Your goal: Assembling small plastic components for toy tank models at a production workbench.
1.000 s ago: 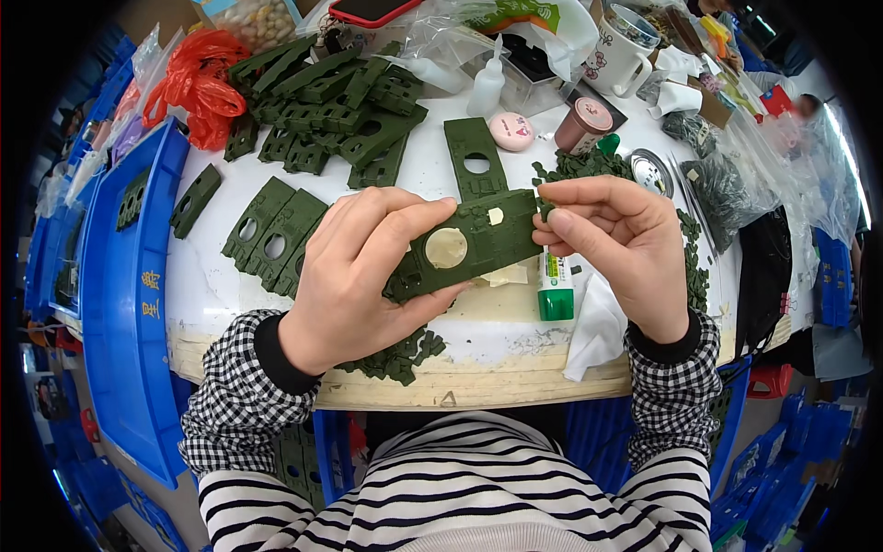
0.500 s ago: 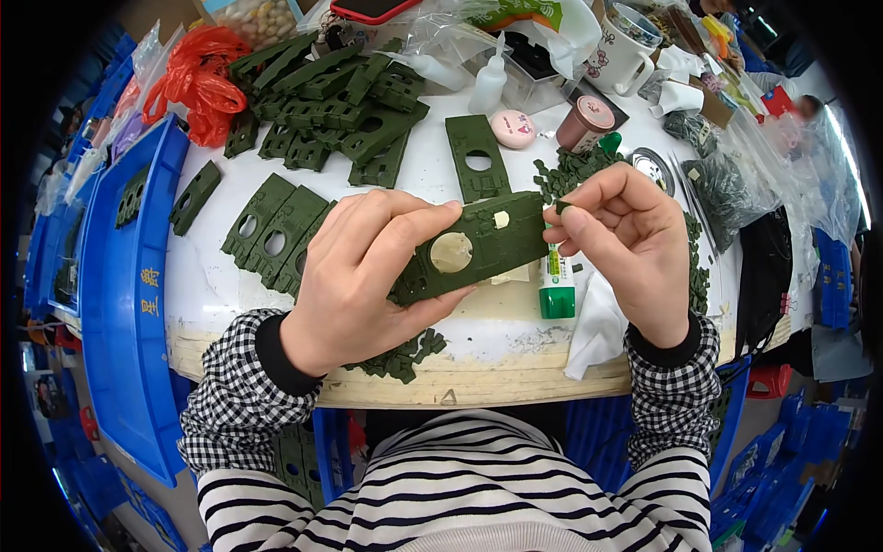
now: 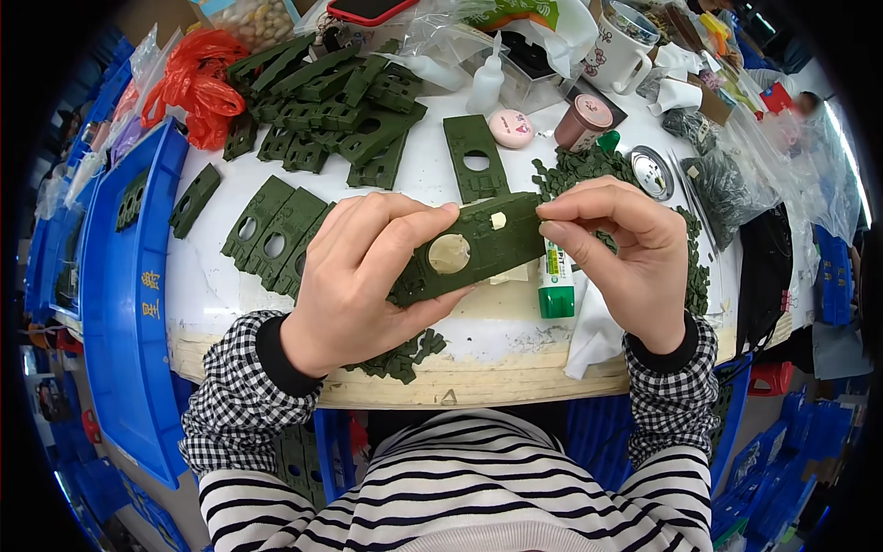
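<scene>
My left hand (image 3: 354, 276) grips a dark green plastic model tank hull (image 3: 504, 247) by its left end, tilted above the table. It has a round hole that shows a beige surface behind, and a small pale opening near its upper edge. Thumb and forefinger of my right hand (image 3: 635, 253) are pinched together at the hull's right end, touching it. A tiny green plastic piece is in that pinch, mostly hidden by the fingertips. A glue stick (image 3: 556, 301) with a green cap lies just below, beside a white cloth (image 3: 596, 336).
More green hulls (image 3: 276, 241) lie in a row at left, and a heap (image 3: 354, 115) rises behind. Loose small green pieces (image 3: 572, 173) are piled at right. A blue tray (image 3: 129, 368) flanks the table's left side. A nozzle bottle (image 3: 487, 85) and white mug (image 3: 612, 60) stand far back.
My right hand has moved slightly left, bringing its pinched fingertips and the tiny green piece against the hull's right end. The left hand and the hull are almost still.
</scene>
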A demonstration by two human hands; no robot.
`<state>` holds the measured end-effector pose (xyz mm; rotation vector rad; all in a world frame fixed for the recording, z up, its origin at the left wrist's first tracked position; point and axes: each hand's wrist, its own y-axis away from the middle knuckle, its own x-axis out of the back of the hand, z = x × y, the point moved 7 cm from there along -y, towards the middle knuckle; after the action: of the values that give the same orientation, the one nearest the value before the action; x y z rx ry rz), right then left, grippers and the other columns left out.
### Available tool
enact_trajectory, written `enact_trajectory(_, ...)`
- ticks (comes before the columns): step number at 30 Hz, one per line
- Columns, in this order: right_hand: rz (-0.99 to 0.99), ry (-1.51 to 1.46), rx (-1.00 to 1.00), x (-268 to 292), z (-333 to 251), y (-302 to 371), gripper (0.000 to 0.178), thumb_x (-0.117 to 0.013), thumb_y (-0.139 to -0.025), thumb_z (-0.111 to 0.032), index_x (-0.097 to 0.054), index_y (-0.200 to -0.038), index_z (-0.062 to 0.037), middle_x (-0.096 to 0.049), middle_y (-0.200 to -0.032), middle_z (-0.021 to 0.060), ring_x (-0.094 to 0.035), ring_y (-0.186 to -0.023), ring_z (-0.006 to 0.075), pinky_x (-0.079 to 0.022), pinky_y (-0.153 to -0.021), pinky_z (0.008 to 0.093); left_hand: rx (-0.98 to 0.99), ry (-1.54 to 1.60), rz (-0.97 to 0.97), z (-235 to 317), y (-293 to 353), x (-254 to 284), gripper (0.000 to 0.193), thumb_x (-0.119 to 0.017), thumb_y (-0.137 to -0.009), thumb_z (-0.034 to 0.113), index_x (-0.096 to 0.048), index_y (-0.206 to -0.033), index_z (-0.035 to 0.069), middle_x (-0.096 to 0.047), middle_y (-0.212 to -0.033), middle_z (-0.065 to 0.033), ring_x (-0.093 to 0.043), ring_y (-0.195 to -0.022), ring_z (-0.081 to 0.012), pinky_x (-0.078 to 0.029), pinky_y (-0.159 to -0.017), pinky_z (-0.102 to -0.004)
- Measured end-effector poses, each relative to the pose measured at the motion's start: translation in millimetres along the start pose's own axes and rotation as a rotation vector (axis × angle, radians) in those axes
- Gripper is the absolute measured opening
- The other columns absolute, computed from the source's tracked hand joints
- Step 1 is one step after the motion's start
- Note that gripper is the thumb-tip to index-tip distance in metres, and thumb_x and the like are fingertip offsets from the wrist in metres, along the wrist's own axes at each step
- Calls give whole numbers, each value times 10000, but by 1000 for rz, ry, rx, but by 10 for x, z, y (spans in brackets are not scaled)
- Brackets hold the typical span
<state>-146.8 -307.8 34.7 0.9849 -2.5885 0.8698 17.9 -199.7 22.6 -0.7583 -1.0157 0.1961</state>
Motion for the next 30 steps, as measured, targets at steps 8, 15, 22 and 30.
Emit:
enact_trajectory(8,31,-125,-165,-137,48,80,154,-718,-831,26,-737,-981,3,-713,-854,95,-668,-758,113,-543,-680,227,-14,-43,2,18,15,-23,619,-895,-595,114,-635,-1147,14,-628,-997,-110,-617,-851,-250,-504,-710,-334)
enact_trajectory(15,53,43,-62,-98,4,47,100,-755,-789,-36,-727,-884,-40,-632,-932,66,-611,-863,149,-490,-761,262,-46,-45,19,62,11,-20,618,-894,-586,114,-636,-1137,7,-633,-988,-102,-613,-831,-247,-491,-698,-335)
enact_trajectory(22,121,67,-53,-189,86,79,103,-756,-765,-96,-700,-833,-43,-589,-1024,100,-559,-995,218,-433,-895,340,-66,-34,26,96,17,-33,643,-903,-562,134,-630,-1129,5,-625,-969,-96,-604,-798,-245,-491,-685,-344)
enact_trajectory(30,24,41,-110,-239,94,78,69,-707,-817,-51,-659,-849,-13,-543,-1125,103,-506,-1077,167,-373,-975,309,-77,-33,38,109,22,-25,661,-909,-554,139,-626,-1135,6,-622,-957,-91,-602,-781,-249,-491,-678,-350)
